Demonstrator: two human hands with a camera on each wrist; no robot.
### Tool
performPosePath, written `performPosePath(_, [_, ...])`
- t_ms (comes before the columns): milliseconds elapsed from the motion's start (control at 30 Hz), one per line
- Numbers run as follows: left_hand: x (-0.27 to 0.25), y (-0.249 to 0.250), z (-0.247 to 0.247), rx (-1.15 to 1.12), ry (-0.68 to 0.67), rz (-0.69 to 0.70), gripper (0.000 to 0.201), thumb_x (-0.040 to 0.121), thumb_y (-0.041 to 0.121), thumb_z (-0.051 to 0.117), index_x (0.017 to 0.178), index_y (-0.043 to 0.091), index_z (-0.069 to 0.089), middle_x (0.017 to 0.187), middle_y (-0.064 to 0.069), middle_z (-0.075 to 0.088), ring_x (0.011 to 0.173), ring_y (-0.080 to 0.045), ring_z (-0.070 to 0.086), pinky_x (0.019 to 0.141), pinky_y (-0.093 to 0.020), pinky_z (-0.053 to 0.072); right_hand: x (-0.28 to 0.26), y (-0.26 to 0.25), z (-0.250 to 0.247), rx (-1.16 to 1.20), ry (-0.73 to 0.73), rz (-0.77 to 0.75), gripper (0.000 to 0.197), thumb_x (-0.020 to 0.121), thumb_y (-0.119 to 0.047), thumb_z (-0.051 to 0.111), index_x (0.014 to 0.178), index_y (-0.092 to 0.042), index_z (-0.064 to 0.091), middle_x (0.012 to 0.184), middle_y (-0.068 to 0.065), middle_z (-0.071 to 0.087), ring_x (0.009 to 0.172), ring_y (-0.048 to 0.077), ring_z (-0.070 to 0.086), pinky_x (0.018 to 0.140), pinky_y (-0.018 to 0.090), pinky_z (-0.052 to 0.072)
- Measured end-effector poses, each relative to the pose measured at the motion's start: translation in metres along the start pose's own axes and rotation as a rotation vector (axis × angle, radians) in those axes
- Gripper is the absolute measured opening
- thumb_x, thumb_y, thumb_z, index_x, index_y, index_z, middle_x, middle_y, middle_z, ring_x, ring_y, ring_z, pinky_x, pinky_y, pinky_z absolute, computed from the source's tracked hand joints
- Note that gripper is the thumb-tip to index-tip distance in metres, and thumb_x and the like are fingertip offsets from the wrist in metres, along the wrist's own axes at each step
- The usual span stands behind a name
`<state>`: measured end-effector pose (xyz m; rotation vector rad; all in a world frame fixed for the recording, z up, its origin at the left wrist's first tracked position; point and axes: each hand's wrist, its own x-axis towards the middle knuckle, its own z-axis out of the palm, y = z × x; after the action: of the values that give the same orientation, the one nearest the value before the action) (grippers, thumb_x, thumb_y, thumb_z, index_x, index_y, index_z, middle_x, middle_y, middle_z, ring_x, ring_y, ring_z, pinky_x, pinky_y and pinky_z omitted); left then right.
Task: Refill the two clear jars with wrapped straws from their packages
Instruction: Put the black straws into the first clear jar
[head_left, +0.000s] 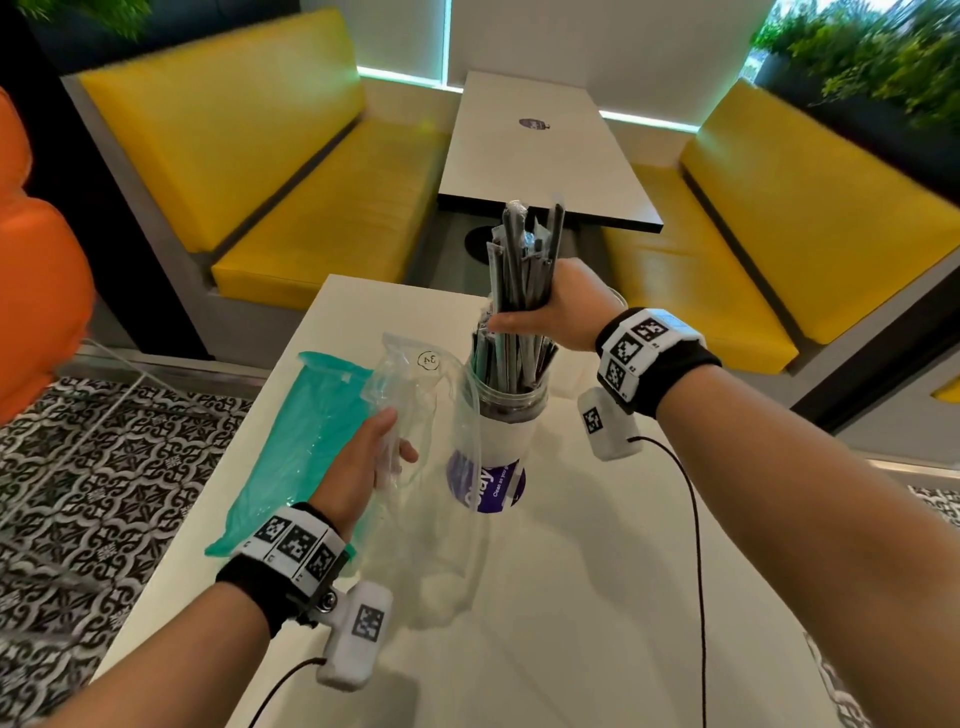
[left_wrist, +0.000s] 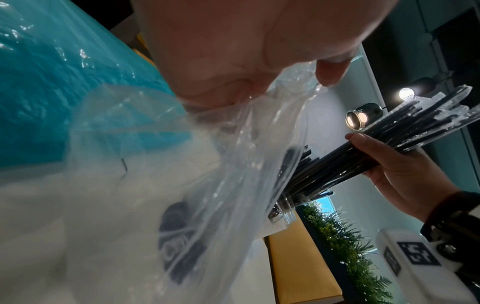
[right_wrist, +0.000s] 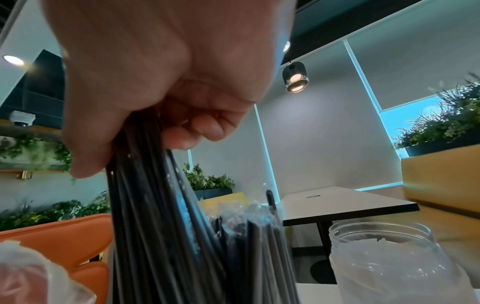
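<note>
- The bundle of wrapped black straws stands upright in the right hand, lower ends already inside the mouth of the clear jar, which sits toward the far right part of the white table.
- Judged by look: the straws are light, thin and stiff, but their clear wrappers are slick, so single ones could slide out. A fist round the middle of the bundle, as here, seems the safest hold.
- Each straw is dark, in a glossy see-through sleeve whose crimped ends stick up above the fist.
- The right hand's fingers are wrapped tight round the bundle.
- The left hand pinches the limp clear plastic bag, just left of the jar.
- A teal plastic bag lies along the table's left edge.
- A second clear jar, holding no straws, stands just beside the first, seen from the right wrist.
</note>
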<state>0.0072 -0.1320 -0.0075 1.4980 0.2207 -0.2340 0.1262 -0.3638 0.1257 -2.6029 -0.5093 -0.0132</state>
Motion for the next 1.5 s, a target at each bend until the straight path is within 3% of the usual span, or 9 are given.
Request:
performPosePath(67, [0.001,0.001,0.002,0.013,0.003,0.008,0.040,0.080,0.067,0.043,0.098,0.037,0.063,0.088,-0.006,0.064,0.081,-0.022,0.050,0.083,-0.039,0.041,0.002,0.002,0.002,0.002,-0.027,0.005,0.042,0.080,-0.048,0.074,0.102,-0.012,0.069,0.089,-0.001,0.069,0.080,0.014,0.066,0.074,0.025,0.055])
performPosePath(233, [0.001,0.004,0.002,0.035,-0.002,0.000,0.040,0.082,0.066,0.042,0.089,0.034,0.064,0.090,-0.006,0.063,0.083,-0.023,0.049,0.085,-0.040,0.041,-0.001,0.019,0.019,0.080,0.008,0.074,0.048,0.078,-0.053,0.072,0.109,-0.017,0.071,0.100,0.001,0.073,0.089,0.017,0.068,0.083,0.034,0.058])
performPosePath(367, [0.001,0.004,0.003,0.050,-0.006,-0.002,0.038,0.083,0.066,0.041,0.090,0.036,0.063,0.090,-0.005,0.063,0.084,-0.023,0.050,0.085,-0.042,0.041,-0.002,0.030,0.020,0.226,0.065,0.091,0.037,0.077,-0.055,0.073,0.099,-0.025,0.071,0.097,-0.004,0.072,0.092,0.014,0.068,0.087,0.041,0.057])
performPosePath(500, [0.002,0.004,0.005,0.041,-0.018,-0.002,0.039,0.082,0.067,0.040,0.097,0.039,0.062,0.088,-0.004,0.064,0.083,-0.022,0.050,0.084,-0.039,0.040,-0.002,0.031,0.010,0.245,0.051,0.055,0.028,0.077,-0.044,0.078,0.095,-0.025,0.067,0.096,-0.002,0.071,0.091,0.014,0.067,0.084,0.036,0.057])
performPosePath(700, [0.003,0.004,0.004,0.031,-0.029,-0.008,0.041,0.078,0.072,0.042,0.090,0.040,0.065,0.091,-0.007,0.063,0.086,-0.025,0.051,0.091,-0.044,0.041,0.012,0.021,-0.001,0.167,0.013,0.022,0.042,0.074,-0.041,0.081,0.105,-0.016,0.070,0.098,0.000,0.071,0.091,0.015,0.066,0.083,0.028,0.056])
performPosePath(800, [0.004,0.004,0.003,0.012,-0.013,0.006,0.040,0.082,0.065,0.042,0.100,0.036,0.064,0.087,-0.006,0.063,0.084,-0.024,0.050,0.086,-0.041,0.042,0.017,0.020,0.002,0.169,-0.028,0.029,0.041,0.073,-0.036,0.082,0.108,-0.017,0.070,0.095,-0.005,0.068,0.091,0.012,0.065,0.082,0.026,0.056])
performPosePath(1033, [0.006,0.003,0.002,-0.024,-0.025,0.002,0.050,0.082,0.062,0.043,0.118,0.032,0.061,0.078,-0.002,0.063,0.078,-0.019,0.051,0.081,-0.037,0.042,0.030,0.034,0.017,0.216,-0.053,0.061,0.040,0.073,-0.037,0.082,0.105,-0.017,0.071,0.098,0.000,0.072,0.094,0.017,0.068,0.090,0.038,0.056])
performPosePath(1233, [0.013,0.007,0.005,-0.018,-0.001,0.003,0.046,0.085,0.063,0.044,0.114,0.034,0.063,0.076,0.001,0.065,0.082,-0.020,0.052,0.086,-0.039,0.041,0.034,0.032,0.012,0.212,-0.113,0.022,0.026,0.078,-0.039,0.078,0.098,-0.025,0.070,0.097,-0.003,0.072,0.093,0.012,0.068,0.089,0.036,0.057])
performPosePath(1500, [0.015,0.008,0.006,-0.037,0.027,0.002,0.046,0.080,0.065,0.040,0.105,0.034,0.062,0.083,-0.004,0.062,0.083,-0.021,0.051,0.085,-0.037,0.041,0.027,0.038,0.013,0.344,-0.106,0.152,0.045,0.077,-0.041,0.078,0.114,-0.022,0.059,0.105,-0.001,0.068,0.096,0.016,0.067,0.076,0.030,0.059])
